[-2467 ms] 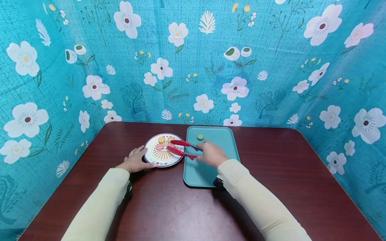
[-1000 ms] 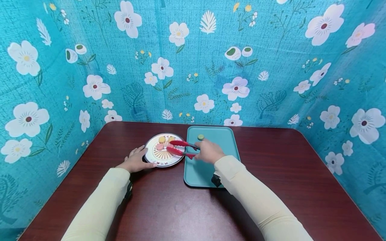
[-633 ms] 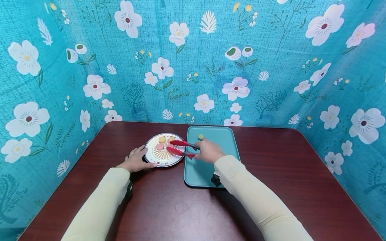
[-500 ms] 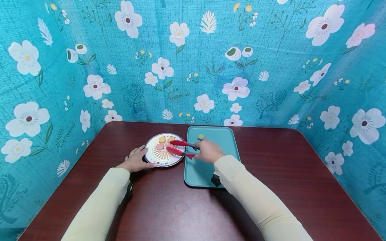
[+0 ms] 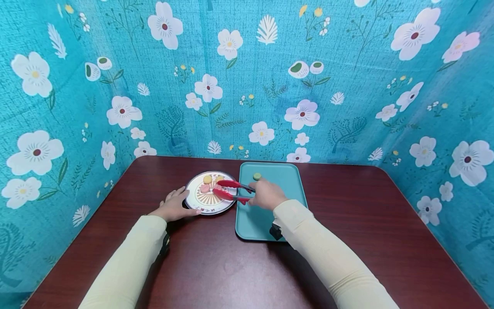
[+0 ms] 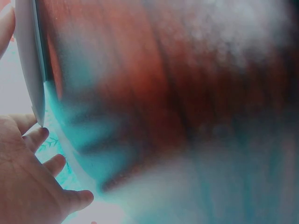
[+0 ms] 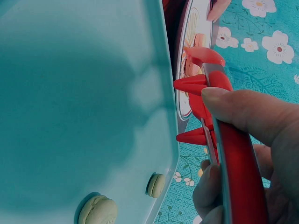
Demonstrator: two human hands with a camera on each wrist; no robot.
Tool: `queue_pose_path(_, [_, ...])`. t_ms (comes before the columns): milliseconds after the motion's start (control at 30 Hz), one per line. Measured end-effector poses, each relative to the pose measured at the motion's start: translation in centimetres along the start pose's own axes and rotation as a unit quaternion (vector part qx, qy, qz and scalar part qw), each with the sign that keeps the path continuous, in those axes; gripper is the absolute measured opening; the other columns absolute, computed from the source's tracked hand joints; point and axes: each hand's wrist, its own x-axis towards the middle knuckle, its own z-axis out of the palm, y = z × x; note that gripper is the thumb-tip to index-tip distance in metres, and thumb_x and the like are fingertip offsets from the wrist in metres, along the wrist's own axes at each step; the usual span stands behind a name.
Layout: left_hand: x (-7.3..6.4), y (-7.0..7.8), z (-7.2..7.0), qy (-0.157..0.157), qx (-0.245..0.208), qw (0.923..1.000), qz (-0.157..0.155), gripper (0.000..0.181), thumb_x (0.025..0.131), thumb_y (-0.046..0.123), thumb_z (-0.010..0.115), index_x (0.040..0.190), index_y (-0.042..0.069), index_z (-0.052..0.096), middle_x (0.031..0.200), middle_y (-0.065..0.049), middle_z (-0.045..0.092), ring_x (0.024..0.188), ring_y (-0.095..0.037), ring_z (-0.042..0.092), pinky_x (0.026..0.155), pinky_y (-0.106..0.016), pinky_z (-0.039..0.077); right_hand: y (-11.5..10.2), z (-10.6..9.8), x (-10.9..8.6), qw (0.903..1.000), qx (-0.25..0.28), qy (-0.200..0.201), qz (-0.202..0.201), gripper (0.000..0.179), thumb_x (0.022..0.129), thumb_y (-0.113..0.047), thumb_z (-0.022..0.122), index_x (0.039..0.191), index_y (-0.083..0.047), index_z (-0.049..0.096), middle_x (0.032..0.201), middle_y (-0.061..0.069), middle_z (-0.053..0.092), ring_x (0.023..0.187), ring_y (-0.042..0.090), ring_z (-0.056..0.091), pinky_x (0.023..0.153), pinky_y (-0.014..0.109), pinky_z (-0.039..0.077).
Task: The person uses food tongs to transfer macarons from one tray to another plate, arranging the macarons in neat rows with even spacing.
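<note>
- the left hand (image 5: 172, 209), fingers spread, touches the rim of the plate (image 5: 209, 210).
- the right hand (image 5: 269, 195) curls its fingers round red tongs (image 5: 228, 183), tips over the plate.
- pink macarons (image 5: 205, 188) and yellow macarons (image 5: 207, 179) lie on the plate, green macarons (image 7: 99, 212) in the tray (image 5: 254, 225).

You are in what looks like a curtained-off work spot, screened rather than furnished: turquoise flowered cloth (image 5: 243, 73) hangs beyond your bench (image 5: 216, 266) and along both its sides. The bench has a glossy red-brown wood-grain top with rounded far corners. The kind of building around you can't be told.
</note>
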Motion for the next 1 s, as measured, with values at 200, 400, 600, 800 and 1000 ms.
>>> queue_pose_path(200, [0.01,-0.06,0.03,-0.001,0.0,1.0,-0.001,0.112,0.072,0.064,0.072,0.152,0.002,0.022,0.157,-0.024,0.014,0.14,-0.049,0.006,0.106,-0.074,0.01,0.0,-0.07,-0.03,1.0,0.001,-0.001,0.001,0.059,0.08,-0.029,0.079,0.134,-0.015,0.059,0.119,0.006,0.064,0.087,0.019,0.055,0.071,0.036,0.052])
queue_pose_path(400, [0.03,-0.15,0.06,-0.001,0.0,1.0,0.0,0.112,0.072,0.064,0.071,0.152,0.002,0.023,0.157,-0.024,0.014,0.14,-0.049,0.006,0.105,-0.074,0.01,0.16,0.0,-0.11,1.0,0.003,0.003,-0.005,0.059,0.079,-0.029,0.08,0.133,-0.015,0.06,0.118,0.006,0.064,0.087,0.019,0.056,0.073,0.037,0.052])
queue_pose_path(600, [0.07,-0.15,0.11,-0.002,-0.002,1.0,-0.005,0.112,0.072,0.063,0.072,0.152,0.002,0.023,0.157,-0.024,0.015,0.14,-0.048,0.007,0.106,-0.074,0.009,0.26,0.08,-0.32,0.9999,0.005,0.01,-0.004,0.06,0.078,-0.029,0.081,0.132,-0.014,0.061,0.115,0.007,0.062,0.091,0.019,0.055,0.077,0.038,0.052])
queue_pose_path(800, [0.13,-0.15,0.15,-0.002,0.0,1.0,-0.01,0.111,0.073,0.063,0.072,0.152,0.002,0.023,0.157,-0.023,0.015,0.14,-0.048,0.007,0.106,-0.074,0.01,0.36,0.0,-0.6,0.9999,0.005,0.014,-0.006,0.063,0.077,-0.029,0.082,0.134,-0.013,0.059,0.119,0.01,0.06,0.096,0.02,0.054,0.081,0.041,0.052])
queue_pose_path(1000, [0.12,-0.09,0.07,-0.002,0.004,1.0,-0.006,0.111,0.073,0.063,0.071,0.152,0.001,0.023,0.157,-0.023,0.015,0.141,-0.048,0.006,0.105,-0.074,0.01,0.65,-0.06,-0.78,0.9998,0.011,0.018,-0.005,0.067,0.075,-0.03,0.083,0.135,-0.013,0.058,0.12,0.011,0.058,0.093,0.021,0.054,0.078,0.04,0.052])
